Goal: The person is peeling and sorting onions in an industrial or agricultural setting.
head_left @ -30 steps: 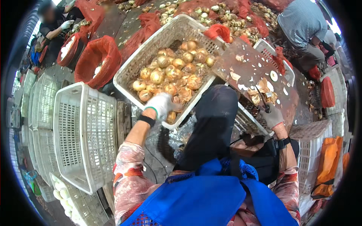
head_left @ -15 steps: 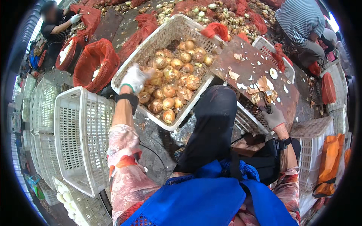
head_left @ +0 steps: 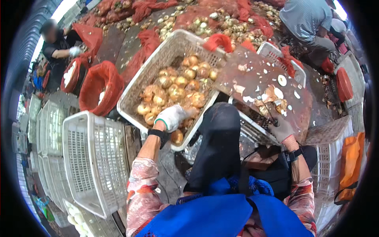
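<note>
My left hand [head_left: 172, 117], in a white glove with a green cuff, reaches over the near part of a crate [head_left: 178, 49] of brown-skinned onions [head_left: 176, 92]. Its fingers are blurred among the onions, so I cannot see whether they grip one. In a grey glove, my right hand [head_left: 282, 130] is closed round the handle of a knife [head_left: 270, 113] at the near edge of a worn brown board [head_left: 246, 69]. The thin blade points away from me, toward onion skins [head_left: 272, 94] and pale cut slices [head_left: 282, 80] on the board.
White crates [head_left: 77, 150] stand to my left, with peeled onions [head_left: 79, 219] in one at lower left. Red mesh-lined baskets [head_left: 100, 85] are beyond them. Two other people work at far left and far right. Loose onions and red netting cover the floor ahead.
My left hand has moved from the crate's left side toward me and right, to its near corner. The right hand keeps the knife at the board's edge. The view has shifted slightly.
</note>
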Tool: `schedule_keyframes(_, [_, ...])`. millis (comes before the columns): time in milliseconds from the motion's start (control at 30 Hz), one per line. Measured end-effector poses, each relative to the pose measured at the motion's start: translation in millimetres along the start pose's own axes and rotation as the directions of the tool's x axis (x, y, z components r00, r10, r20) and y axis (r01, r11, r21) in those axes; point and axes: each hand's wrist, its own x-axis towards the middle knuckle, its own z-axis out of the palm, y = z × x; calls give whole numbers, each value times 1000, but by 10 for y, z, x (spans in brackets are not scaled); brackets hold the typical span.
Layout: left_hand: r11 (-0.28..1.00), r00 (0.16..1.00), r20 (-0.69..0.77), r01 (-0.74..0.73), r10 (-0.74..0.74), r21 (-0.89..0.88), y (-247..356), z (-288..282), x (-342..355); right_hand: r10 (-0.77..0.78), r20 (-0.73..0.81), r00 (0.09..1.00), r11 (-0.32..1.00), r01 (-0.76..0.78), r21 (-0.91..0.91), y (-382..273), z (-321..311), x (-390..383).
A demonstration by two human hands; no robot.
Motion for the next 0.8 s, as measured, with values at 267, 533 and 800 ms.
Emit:
schedule_keyframes(267, [723, 958, -90, 143, -273, -676, 421, -659, 509, 153, 56, 987, 986, -156, 55, -54, -86, 262])
schedule_keyframes(533, [886, 969, -226, -15, -102, -463, 432, -783, 1306, 184, -28, 983, 971, -177, 163, -194, -45, 858])
schedule_keyframes(800, [874, 965, -212, 36, -157, -484, 205, -810, 2073, 230, 4, 973, 958, -227, 174, -372, 18, 1141])
